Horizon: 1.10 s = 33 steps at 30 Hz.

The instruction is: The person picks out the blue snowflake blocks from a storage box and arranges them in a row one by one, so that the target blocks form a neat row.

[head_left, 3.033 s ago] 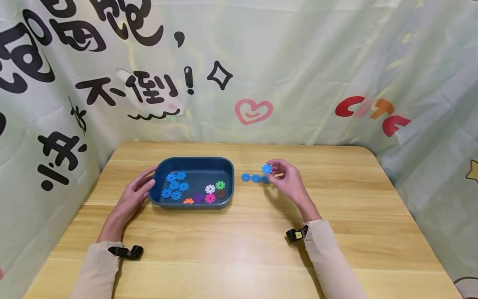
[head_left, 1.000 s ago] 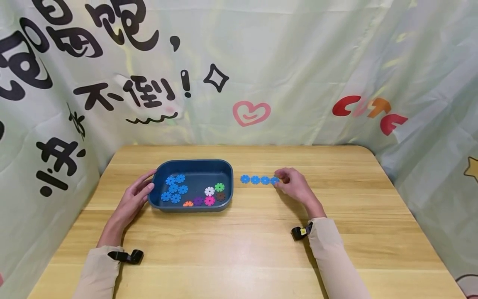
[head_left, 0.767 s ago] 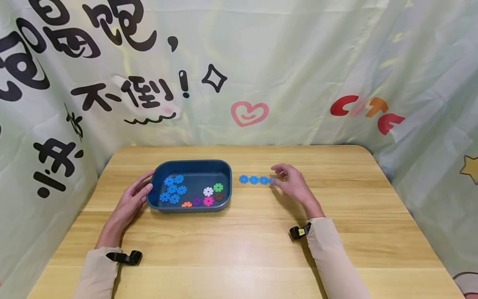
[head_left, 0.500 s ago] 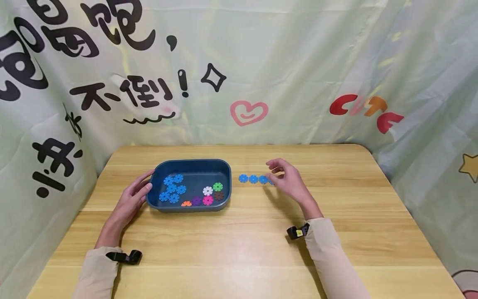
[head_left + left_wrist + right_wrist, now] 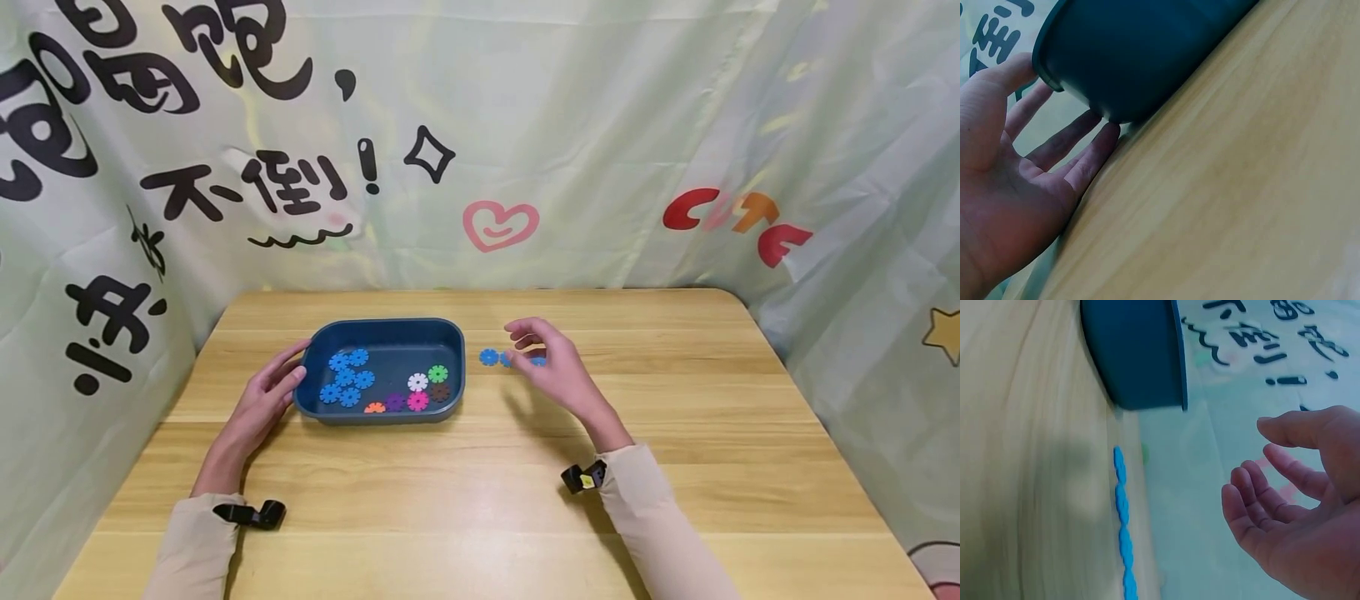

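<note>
A dark blue tray (image 5: pixel 390 417) stands on the table, holding blue snowflake discs (image 5: pixel 345 377) at its left and white, green, pink (image 5: pixel 417 401), purple, orange and brown ones at its right. My left hand (image 5: pixel 258 408) touches the tray's left end, fingers fairly straight against the outer wall and thumb at the rim. To the right of the tray, several blue snowflake discs (image 5: pixel 1124 515) lie flat in a row; in the head view my right hand (image 5: pixel 551 367) hides part of it. That hand hovers above the row, fingers loosely bent and apart, nothing between them.
A light wooden table (image 5: pixel 480 500) carries the tray and row. A printed fabric curtain (image 5: pixel 600 125) rises behind its back edge and along both sides. Each wrist wears a black camera band (image 5: pixel 255 514).
The right hand set a blue snowflake disc at the row's right end, let go, then lifted and moved left over the row. The left hand stays at the tray.
</note>
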Tool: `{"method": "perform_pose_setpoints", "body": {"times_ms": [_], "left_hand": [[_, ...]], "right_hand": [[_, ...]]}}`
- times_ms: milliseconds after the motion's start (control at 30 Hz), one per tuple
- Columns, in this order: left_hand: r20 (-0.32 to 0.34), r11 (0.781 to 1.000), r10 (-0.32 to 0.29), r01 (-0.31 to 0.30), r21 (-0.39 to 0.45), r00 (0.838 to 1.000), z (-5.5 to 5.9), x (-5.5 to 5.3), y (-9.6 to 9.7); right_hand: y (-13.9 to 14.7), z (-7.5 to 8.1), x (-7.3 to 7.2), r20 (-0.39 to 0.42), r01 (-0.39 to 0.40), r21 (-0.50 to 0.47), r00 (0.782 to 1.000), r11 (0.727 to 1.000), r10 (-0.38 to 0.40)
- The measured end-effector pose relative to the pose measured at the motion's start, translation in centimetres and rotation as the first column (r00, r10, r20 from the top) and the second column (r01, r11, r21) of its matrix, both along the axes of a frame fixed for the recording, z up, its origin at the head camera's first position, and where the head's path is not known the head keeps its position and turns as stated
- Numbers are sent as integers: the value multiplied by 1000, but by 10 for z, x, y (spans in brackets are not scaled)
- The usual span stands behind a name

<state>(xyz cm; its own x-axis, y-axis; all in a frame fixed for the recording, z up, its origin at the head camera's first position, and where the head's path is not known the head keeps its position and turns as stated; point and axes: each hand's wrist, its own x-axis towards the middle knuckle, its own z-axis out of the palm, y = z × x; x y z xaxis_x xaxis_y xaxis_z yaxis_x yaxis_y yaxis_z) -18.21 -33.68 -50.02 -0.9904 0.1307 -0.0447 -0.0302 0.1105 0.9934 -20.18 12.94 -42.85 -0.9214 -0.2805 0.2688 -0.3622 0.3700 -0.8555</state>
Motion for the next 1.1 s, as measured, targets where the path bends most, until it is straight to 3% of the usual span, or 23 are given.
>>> {"method": "perform_pose_setpoints", "body": {"times_ms": [200, 567, 1100], "left_hand": [[1, 1000, -4, 4, 4, 1000, 0, 0, 0], [-8, 999, -5, 5, 31, 1000, -3, 0, -1], [-18, 1000, -12, 12, 28, 1000, -2, -1, -1]], "right_hand": [[-20, 8, 5, -30, -45, -28, 999, 999, 44], [-72, 19, 0, -49, -170, -27, 984, 985, 169], [-130, 4, -14, -32, -255, 60, 966, 965, 257]]}}
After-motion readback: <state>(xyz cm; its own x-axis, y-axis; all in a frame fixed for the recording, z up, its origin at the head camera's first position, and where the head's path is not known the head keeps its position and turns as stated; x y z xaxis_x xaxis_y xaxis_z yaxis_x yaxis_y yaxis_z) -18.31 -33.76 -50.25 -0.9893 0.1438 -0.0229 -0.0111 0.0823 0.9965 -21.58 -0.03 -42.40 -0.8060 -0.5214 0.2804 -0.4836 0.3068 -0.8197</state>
